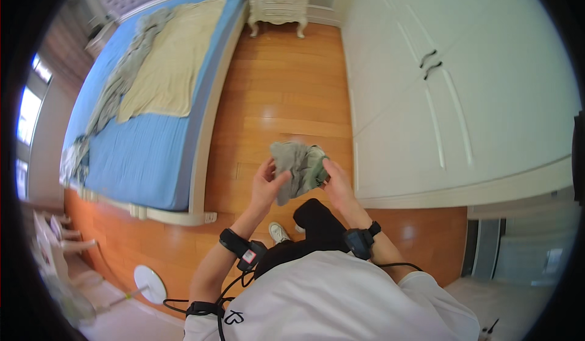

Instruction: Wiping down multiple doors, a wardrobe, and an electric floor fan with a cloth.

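Observation:
A crumpled grey-green cloth is held up in front of me, above the wooden floor. My left hand grips its left side, with the thumb across the front of the fabric. On the right side, my right hand pinches a darker green, gathered edge between thumb and fingers. Folds hide some of the fingertips of both hands. What kind of textile it is, I cannot tell.
To the left stands a bed with a blue sheet, a cream blanket and a bunched grey cloth. A white wardrobe lines the right. Ahead is a nightstand. A round white base stands at lower left.

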